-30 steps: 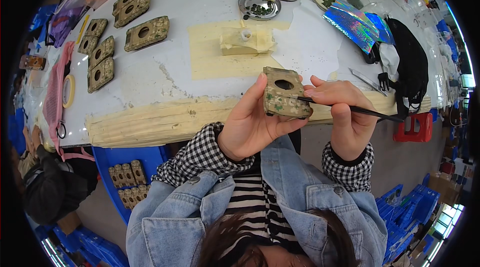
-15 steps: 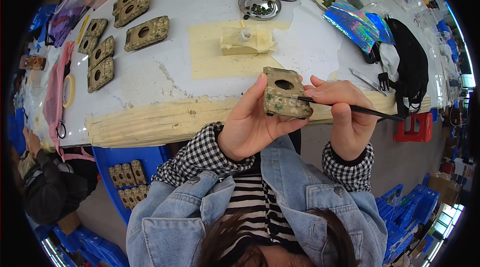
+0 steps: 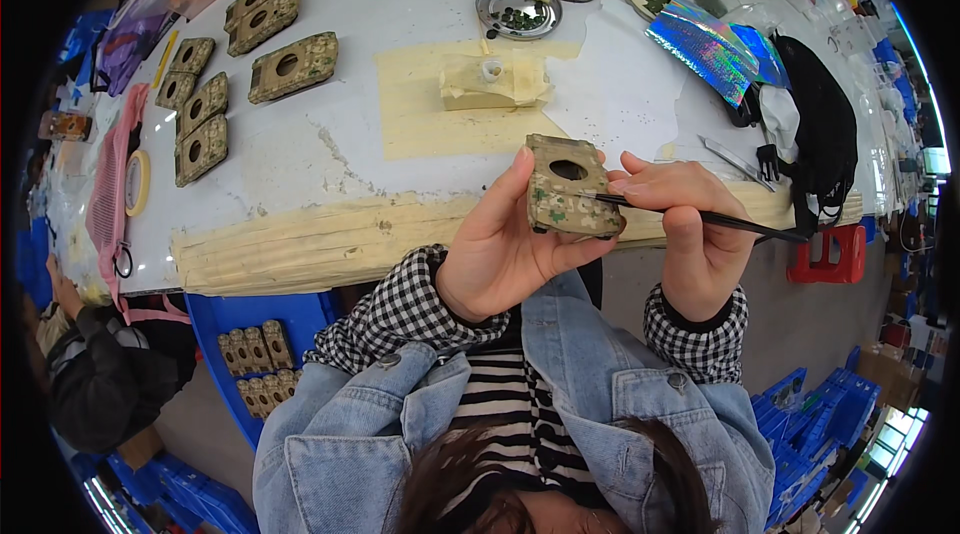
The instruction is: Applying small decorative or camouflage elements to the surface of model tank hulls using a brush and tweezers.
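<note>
1. Pale tape covers the near edge of the white table (image 3: 330,174) beyond my fingers; I work raised above it, so nothing drips on the other camouflage pieces (image 3: 290,66) far left of my left hand.
2. Camouflage-patterned block (image 3: 566,186) with its oval hole sits in my left hand (image 3: 505,249), thumb and fingers closed around its sides. I judge a steady, tilted hold helps.
3. My right hand (image 3: 690,234) pinches a thin black brush (image 3: 720,221), tip touching the block's face just beside my left fingertips; light, short strokes seem best.
</note>
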A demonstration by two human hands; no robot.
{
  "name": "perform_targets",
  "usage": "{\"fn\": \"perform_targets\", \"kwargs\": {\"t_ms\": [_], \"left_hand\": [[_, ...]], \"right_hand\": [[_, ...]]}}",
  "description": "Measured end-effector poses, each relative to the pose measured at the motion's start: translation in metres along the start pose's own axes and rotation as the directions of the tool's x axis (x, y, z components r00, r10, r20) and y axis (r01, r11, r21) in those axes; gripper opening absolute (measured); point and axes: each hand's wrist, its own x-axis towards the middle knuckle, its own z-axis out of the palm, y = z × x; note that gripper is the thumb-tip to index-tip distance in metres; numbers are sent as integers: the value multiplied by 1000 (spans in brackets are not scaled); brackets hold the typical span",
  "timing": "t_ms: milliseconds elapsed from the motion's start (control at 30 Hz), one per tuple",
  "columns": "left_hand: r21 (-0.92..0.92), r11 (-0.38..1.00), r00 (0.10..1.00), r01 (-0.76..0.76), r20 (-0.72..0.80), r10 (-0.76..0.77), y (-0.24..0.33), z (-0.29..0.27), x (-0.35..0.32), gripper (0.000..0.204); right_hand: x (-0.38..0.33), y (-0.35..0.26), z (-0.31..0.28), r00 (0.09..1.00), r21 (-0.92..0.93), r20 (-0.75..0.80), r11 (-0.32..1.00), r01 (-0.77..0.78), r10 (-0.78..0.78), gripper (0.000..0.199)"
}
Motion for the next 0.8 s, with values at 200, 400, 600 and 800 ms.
{"fn": "perform_targets", "kwargs": {"t_ms": [200, 400, 600, 800], "left_hand": [[14, 1000, 1000, 5, 1, -5, 0, 0, 0, 53], [12, 1000, 1000, 4, -5, -3, 0, -1, 0, 53], [-8, 1000, 1000, 4, 9, -4, 0, 0, 0, 54], [-46, 999, 997, 30, 66, -27, 2, -2, -2, 56]], "right_hand": [[0, 1, 0, 1000, -3, 0, 1000, -1, 1, 22], [-1, 1, 1, 1000, 5, -12, 1000, -10, 10, 23], [-3, 3, 5, 994, 96, -107, 995, 9, 2, 29], [-6, 3, 4, 979, 158, -205, 987, 21, 12, 39]]}}
